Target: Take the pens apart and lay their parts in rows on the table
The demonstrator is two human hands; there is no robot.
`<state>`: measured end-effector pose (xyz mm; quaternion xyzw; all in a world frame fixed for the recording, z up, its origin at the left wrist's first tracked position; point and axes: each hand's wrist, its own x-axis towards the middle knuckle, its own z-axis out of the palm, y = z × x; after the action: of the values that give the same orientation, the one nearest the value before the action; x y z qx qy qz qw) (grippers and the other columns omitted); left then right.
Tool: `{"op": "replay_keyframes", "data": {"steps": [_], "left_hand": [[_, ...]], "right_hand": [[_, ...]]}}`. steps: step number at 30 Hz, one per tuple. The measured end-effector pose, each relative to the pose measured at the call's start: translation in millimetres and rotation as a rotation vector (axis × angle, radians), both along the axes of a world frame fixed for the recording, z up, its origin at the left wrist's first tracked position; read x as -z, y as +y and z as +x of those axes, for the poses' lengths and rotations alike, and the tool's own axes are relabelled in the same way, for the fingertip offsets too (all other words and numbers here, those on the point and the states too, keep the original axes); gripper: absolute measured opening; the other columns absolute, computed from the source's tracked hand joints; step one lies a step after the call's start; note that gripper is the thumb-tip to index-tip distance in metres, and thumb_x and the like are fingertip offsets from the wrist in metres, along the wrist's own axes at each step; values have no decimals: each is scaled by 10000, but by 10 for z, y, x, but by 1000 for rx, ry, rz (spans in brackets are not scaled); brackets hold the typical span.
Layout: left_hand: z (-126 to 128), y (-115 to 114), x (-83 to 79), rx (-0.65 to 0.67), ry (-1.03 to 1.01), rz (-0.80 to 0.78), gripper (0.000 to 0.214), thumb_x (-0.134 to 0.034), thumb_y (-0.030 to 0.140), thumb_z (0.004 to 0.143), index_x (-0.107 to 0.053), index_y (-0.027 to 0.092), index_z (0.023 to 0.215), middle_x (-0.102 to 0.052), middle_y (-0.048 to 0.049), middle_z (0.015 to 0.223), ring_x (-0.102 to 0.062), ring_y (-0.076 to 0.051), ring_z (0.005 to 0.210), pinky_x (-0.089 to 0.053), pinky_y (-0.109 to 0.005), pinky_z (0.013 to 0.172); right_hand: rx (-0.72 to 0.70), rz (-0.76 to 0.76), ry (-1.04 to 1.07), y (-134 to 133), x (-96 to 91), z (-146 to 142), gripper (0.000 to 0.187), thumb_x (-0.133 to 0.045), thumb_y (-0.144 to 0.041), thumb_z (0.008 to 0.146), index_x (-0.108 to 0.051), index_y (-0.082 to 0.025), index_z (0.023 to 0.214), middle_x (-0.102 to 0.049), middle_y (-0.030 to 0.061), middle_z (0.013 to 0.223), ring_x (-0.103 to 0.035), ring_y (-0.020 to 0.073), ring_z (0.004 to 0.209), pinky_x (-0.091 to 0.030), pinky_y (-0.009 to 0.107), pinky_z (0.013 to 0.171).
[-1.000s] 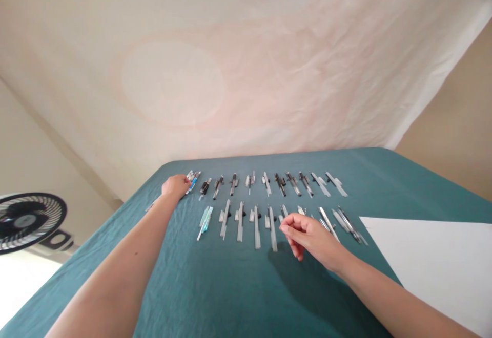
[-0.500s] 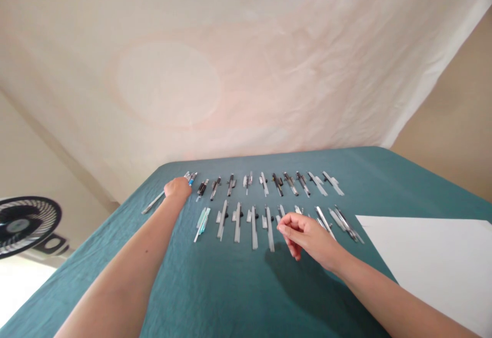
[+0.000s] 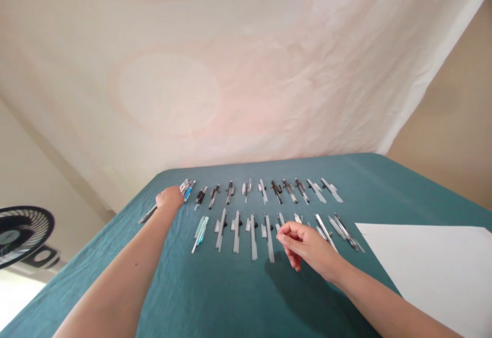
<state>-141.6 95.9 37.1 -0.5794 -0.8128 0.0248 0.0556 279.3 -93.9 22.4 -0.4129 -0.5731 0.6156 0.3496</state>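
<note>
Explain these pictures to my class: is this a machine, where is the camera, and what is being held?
No machine: someone works barehanded. One camera, worn on the head, looks forward and down. On the green cloth, pen-like pieces lie in small groups, forming a back row and a front row. A white sheet lies at the right; a fan shows at the far left. The left hand is at the back row's left end, beside some blue-marked pieces; its grip is hidden. The right hand curls loosely by the front row, nothing visible in it.
</note>
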Motion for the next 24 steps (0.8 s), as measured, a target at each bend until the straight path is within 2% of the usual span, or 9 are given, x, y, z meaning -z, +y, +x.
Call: {"op": "replay_keyframes", "data": {"steps": [5,9,12,15,17,19,20,22,24], "left_hand": [[68,48,-17,-29,10,-5,276,-531,254,705,-669,120,903,-638,-205,1008,-581,-345,961,-455,-413,735],[114,-15,-50,-40,-22,-10,249,-534,224,702,-666,103,874,-645,-194,997,-592,-322,944,-452,-378,729],[128,-104,-136,-67,-51,15,256,-505,247,721,-667,96,848,-645,-207,969,-597,-320,924,-452,-357,703],[234,-227,-296,-67,-95,70,335,-453,355,759,-667,114,849,-647,-198,943,-592,-327,912,-448,-341,666],[445,-378,-406,13,-176,109,397,-403,443,788,-658,150,870,-659,-133,895,-600,-277,859,-439,-299,646],[795,-626,-483,178,-344,109,446,-348,507,814,-645,177,854,-652,-47,772,-594,-178,720,-419,-229,608],[1009,-788,-504,318,-590,90,457,-364,519,812,-633,152,849,-630,-40,715,-568,-152,648,-407,-215,575],[1464,-1160,-517,509,-1026,-9,423,-434,523,790,-611,142,841,-584,-12,641,-510,-115,560,-378,-204,533],[1876,-1528,-500,590,-1240,-163,349,-491,482,778,-601,152,792,-550,10,590,-470,-94,516,-354,-198,517]], "right_hand": [[-3,2,3,4,3,-7,330,-487,-510,804,-500,-185,857,-507,-47,597,-498,81,439,-431,207,425],[-2,1,4,8,0,-6,332,-488,-512,803,-501,-182,846,-503,-50,592,-499,81,438,-432,207,424],[-4,4,19,3,-14,-2,330,-497,-511,798,-503,-185,851,-506,-51,593,-501,82,437,-434,209,423],[-6,7,26,-9,-35,2,329,-499,-509,800,-507,-183,846,-502,-49,593,-503,80,441,-434,206,426],[-1,12,27,-17,-49,4,326,-496,-504,806,-509,-180,841,-501,-46,598,-502,78,443,-434,206,428],[11,20,28,-22,-66,3,324,-495,-500,811,-514,-179,842,-499,-44,602,-503,79,450,-437,210,435],[19,24,36,-24,-78,2,325,-496,-501,811,-519,-179,852,-496,-43,606,-504,81,455,-438,213,437],[34,28,72,-27,-107,2,338,-503,-505,806,-533,-184,906,-496,-38,634,-510,85,475,-435,217,437],[31,20,127,-33,-140,4,367,-521,-506,796,-539,-195,991,-501,-32,671,-507,84,496,-414,208,425]]}}
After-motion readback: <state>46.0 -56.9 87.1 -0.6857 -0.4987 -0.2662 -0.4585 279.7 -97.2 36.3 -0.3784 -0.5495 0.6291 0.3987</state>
